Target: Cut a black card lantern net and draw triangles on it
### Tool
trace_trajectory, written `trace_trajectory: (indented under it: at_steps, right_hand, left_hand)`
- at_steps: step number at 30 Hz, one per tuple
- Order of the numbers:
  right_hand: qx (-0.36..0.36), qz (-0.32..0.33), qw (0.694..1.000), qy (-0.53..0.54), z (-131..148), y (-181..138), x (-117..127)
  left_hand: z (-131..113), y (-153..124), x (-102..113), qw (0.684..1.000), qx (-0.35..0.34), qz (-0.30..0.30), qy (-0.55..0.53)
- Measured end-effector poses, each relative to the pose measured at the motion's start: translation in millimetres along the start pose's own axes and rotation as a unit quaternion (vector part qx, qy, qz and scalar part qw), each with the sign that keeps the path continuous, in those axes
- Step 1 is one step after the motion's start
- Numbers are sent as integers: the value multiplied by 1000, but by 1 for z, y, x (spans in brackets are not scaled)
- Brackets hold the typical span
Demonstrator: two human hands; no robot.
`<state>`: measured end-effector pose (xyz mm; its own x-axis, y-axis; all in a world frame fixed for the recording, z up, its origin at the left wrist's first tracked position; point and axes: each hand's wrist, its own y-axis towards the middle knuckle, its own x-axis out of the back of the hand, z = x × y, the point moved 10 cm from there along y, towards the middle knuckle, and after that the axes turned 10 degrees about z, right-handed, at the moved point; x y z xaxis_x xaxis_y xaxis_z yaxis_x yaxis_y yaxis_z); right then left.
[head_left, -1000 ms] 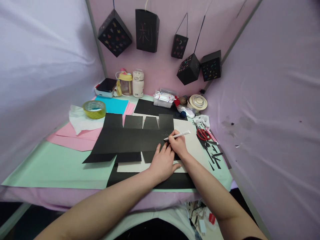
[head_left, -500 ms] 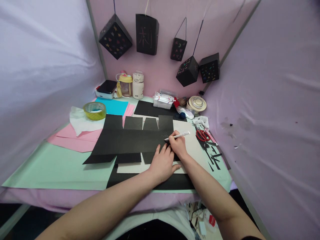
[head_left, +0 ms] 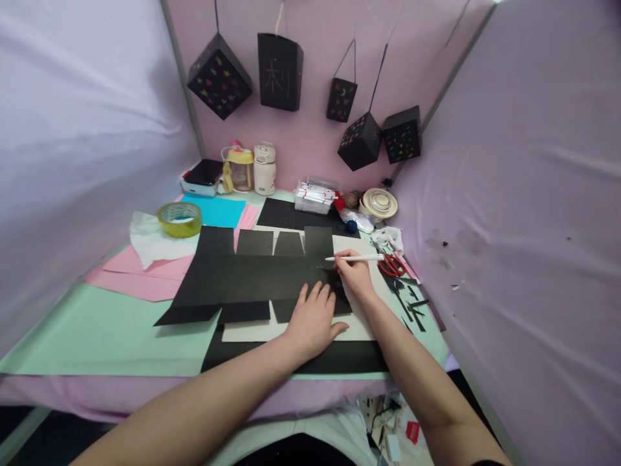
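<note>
A black paper cut-out (head_left: 252, 275) with flaps along its top and bottom edges lies flat on a white sheet (head_left: 361, 323) on the table. My left hand (head_left: 313, 320) rests flat on its lower right part, fingers spread. My right hand (head_left: 356, 275) grips a white pen (head_left: 356, 257), its tip at the cut-out's right end.
Red scissors (head_left: 394, 265) and black paper scraps (head_left: 412, 301) lie right of my hand. A tape roll (head_left: 179, 219), pink sheets (head_left: 140, 272), a blue sheet (head_left: 220, 210), a pen box (head_left: 315, 196) and bottles (head_left: 252, 169) stand behind. Black paper lanterns (head_left: 279, 63) hang on the back wall.
My right hand has shifted slightly to the right and the pen now lies more level. My left hand stays pressed on the black paper.
</note>
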<state>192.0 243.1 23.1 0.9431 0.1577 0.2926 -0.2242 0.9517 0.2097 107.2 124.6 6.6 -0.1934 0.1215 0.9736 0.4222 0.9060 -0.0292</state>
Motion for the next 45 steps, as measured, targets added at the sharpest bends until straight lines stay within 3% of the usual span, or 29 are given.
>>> trace_trajectory:
  at_steps: [6,45]
  right_hand:
    - [9,13,999,-40,-5,-5,-14]
    - [20,29,996,-79,-8,-7,-18]
  left_hand:
    - [-1,0,1,1000,1,1,3]
    - [-1,0,2,1000,0,-6,1]
